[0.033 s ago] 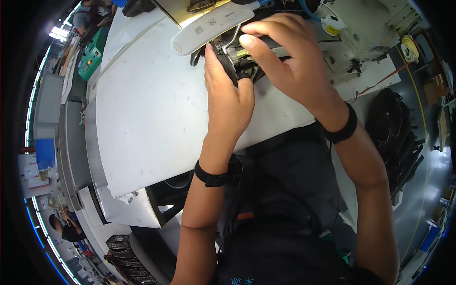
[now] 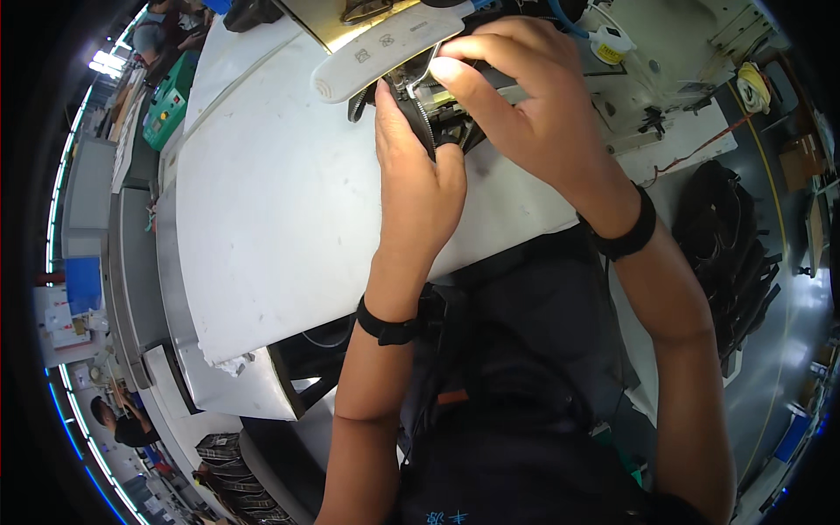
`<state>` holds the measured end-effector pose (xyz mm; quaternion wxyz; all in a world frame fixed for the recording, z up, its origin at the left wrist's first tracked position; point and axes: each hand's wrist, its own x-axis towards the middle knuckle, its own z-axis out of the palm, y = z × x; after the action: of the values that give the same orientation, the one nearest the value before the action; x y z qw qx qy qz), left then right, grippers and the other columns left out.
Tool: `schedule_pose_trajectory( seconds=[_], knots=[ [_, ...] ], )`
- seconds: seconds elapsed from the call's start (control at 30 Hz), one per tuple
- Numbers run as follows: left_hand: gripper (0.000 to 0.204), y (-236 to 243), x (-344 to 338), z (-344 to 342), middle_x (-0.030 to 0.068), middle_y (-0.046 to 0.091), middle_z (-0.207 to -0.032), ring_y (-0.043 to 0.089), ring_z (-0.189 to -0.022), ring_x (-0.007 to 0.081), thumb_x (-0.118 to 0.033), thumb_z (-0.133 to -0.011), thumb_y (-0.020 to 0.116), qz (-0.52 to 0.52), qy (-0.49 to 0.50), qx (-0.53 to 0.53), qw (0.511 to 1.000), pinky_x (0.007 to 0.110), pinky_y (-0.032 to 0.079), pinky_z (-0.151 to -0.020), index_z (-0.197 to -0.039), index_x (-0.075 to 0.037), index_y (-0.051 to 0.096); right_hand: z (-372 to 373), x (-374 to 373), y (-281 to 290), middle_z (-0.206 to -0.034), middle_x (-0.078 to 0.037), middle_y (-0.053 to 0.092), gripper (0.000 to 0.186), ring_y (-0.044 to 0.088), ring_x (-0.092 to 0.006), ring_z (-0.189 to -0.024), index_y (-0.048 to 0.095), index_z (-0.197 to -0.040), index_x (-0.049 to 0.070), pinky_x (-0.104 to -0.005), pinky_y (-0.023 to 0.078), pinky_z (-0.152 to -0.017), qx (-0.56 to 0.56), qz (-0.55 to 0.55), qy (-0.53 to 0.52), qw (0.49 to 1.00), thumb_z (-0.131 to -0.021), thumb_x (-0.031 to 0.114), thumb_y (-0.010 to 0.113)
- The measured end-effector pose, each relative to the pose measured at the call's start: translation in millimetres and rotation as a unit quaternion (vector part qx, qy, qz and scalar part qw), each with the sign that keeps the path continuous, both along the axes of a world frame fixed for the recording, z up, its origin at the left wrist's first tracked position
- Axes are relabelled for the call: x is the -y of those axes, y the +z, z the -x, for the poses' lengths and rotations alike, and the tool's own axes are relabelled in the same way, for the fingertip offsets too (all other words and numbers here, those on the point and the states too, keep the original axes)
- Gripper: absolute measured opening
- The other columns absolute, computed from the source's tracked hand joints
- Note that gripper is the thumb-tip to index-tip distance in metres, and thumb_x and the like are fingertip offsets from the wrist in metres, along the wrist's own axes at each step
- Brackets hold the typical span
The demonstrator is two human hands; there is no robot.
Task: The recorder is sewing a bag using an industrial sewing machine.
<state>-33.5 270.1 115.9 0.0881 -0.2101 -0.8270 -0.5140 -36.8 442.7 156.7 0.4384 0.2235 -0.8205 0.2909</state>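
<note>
The person leans over a white desk (image 2: 280, 219) with both hands brought close together at its far edge, working on a small black piece with a zipper (image 2: 426, 122) running along it. The left hand (image 2: 420, 179) comes up from below, its thumb and fingers closed on the near side of the black piece, the thumb pressed just beside the line of zipper teeth. The right hand (image 2: 525, 105) reaches in from the right and arches over the top of the piece, fingertips curled down and pinching its upper end, so both grips are closed on the same item. The black piece sits at the far side of the desk, right against the base of a pale sewing machine (image 2: 682, 61), partly hidden under the right hand. Just beyond the hands lies a long white flat tool (image 2: 385, 48), angled across the far edge and nearly touching the piece. Each wrist carries a black band, the left band (image 2: 389, 328) and the right band (image 2: 626, 232). A spool of thread (image 2: 610, 39) stands on the machine, behind the right hand. To the right of the desk, low down, a heap of black straps (image 2: 726, 236) lies on the floor.
</note>
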Motion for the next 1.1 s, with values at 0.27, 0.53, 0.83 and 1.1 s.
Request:
schedule_pose_trajectory(
  seconds=[0.27, 0.53, 0.83, 1.1],
  knots=[
    [0.078, 12, 13, 1, 0.0137, 0.062, -0.133, 0.061, -0.116, 0.0181, 0.001, -0.094, 0.048, 0.001, -0.037, 0.074, 0.997, 0.033, 0.051, -0.1, -0.168, -0.001, 0.024, 8, 29, 6, -0.092, -0.02, 0.073, 0.025, 0.07, -0.039, -0.09, 0.073, -0.091, -0.003, -0.0461, 0.054, -0.082, 0.177, 0.246, 0.056, 0.951, -0.088, 0.022, 0.078],
    [0.075, 25, 19, 1, 0.0172, 0.058, -0.141, 0.058, -0.128, 0.0242, 0.002, -0.093, 0.05, -0.07, -0.111, 0.123, 0.984, 0.037, 0.048, -0.109, -0.165, 0.0, 0.029, 17, 35, -12, -0.102, -0.018, 0.073, 0.021, 0.069, -0.0367, -0.098, 0.074, -0.096, 0.0, -0.0462, 0.054, -0.09, 0.147, 0.163, -0.051, 0.974, -0.086, 0.018, 0.079],
    [0.064, 9, 25, 14, 0.0238, 0.057, -0.149, 0.053, -0.142, 0.0296, -0.019, -0.101, 0.072, -0.282, -0.038, 0.177, 0.942, 0.042, 0.042, -0.119, -0.152, 0.011, 0.047, -46, 57, -42, -0.11, -0.008, 0.075, 0.023, 0.069, -0.0141, -0.097, 0.072, -0.119, 0.0, -0.0303, 0.054, -0.087, 0.193, 0.262, 0.023, 0.945, -0.1, 0.013, 0.074],
    [0.061, 22, 39, 34, 0.0153, 0.061, -0.149, 0.058, -0.134, 0.0223, -0.01, -0.097, 0.069, -0.326, -0.106, 0.296, 0.892, 0.037, 0.041, -0.115, -0.153, 0.002, 0.049, -35, 73, -37, -0.089, 0.001, 0.073, 0.015, 0.061, -0.0035, -0.081, 0.076, -0.108, -0.002, -0.0223, 0.05, -0.074, 0.295, 0.387, 0.06, 0.871, -0.099, 0.01, 0.076]
  ],
)
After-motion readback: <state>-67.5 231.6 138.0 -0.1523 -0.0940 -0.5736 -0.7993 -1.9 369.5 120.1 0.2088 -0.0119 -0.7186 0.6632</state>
